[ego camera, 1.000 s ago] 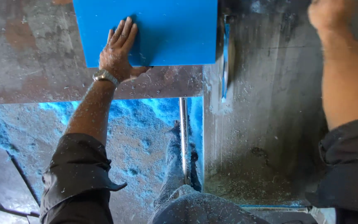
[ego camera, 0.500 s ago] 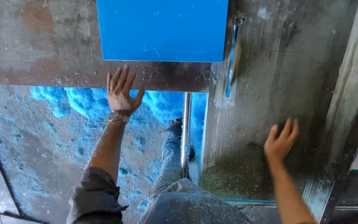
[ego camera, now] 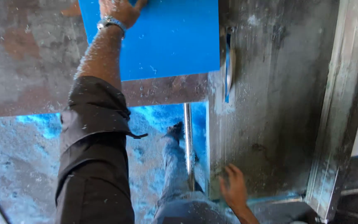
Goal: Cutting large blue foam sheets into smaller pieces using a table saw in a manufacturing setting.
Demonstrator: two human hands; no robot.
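A flat blue board (ego camera: pixel 175 41) lies on a worn metal saw table (ego camera: pixel 25 62) at the top of the view. My left hand (ego camera: pixel 121 10), with a wristwatch, rests on the board's far part, and the frame's top edge cuts off its fingertips. The arm in a dark rolled sleeve reaches forward over the table. My right hand (ego camera: pixel 233 188) is low in the view with fingers spread, touching the near edge of the right table section (ego camera: pixel 270 103). It holds nothing. A narrow blade slot (ego camera: pixel 230 70) runs along the board's right edge.
Blue dust covers the floor (ego camera: pixel 34 157) below the gap between the table sections. A thin metal rod (ego camera: pixel 188 141) runs down that gap beside my leg and shoe (ego camera: pixel 175 132). A long metal rail (ego camera: pixel 336 124) borders the table on the right. Chips are scattered over the surfaces.
My left hand has gone from the table's front edge forward onto the blue board. My right hand has dropped lower, to the table's near edge. The view has moved closer.
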